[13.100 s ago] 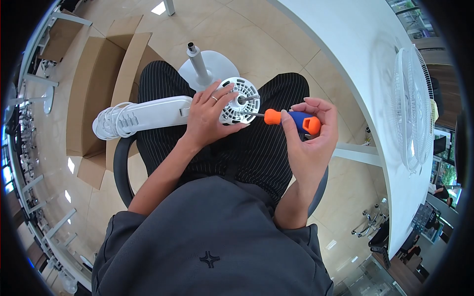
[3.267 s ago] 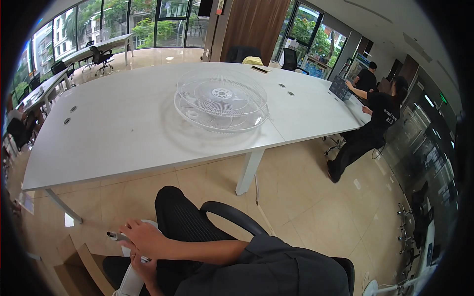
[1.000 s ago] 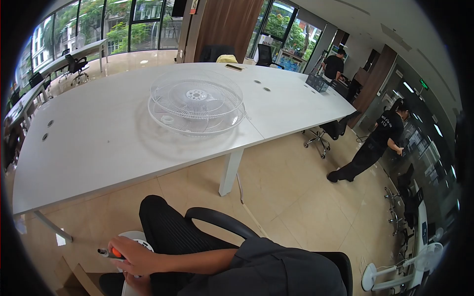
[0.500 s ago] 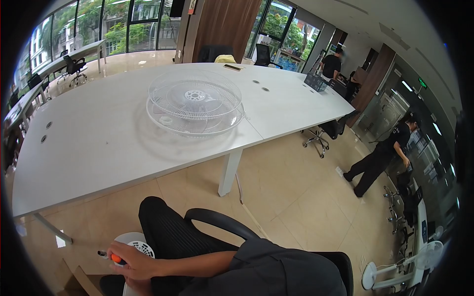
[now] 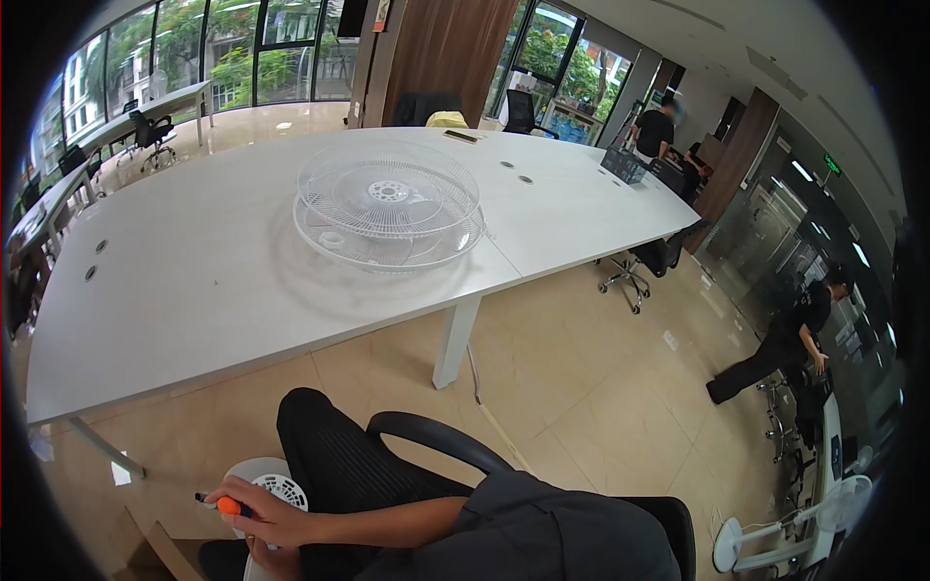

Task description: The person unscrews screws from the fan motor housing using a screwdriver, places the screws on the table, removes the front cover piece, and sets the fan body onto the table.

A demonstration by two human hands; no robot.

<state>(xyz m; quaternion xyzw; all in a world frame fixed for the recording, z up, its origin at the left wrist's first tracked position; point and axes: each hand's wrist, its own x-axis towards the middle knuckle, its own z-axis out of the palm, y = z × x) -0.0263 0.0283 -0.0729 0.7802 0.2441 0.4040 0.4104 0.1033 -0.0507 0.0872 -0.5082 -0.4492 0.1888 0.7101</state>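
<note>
Right grip (image 5: 263, 518) closed around screwdriver (image 5: 229, 505); left grip (image 5: 275, 561) (mostly hidden), I cannot tell.

Open-plan office, laid out around a large white table (image 5: 194, 290). Round cable ports (image 5: 102, 246) are set into the tabletop, as is usual in office furniture. Beyond the table's left end stand a further white desk (image 5: 179, 98) and a black wheeled chair (image 5: 151, 130). Behind the table rise large framed windows (image 5: 283, 73) and a wood-clad pillar (image 5: 436, 63). A second wheeled chair (image 5: 663, 253) sits by its right end. Farther right of the table are dark glass partitioning (image 5: 765, 228) and a lit green sign (image 5: 832, 165).
</note>
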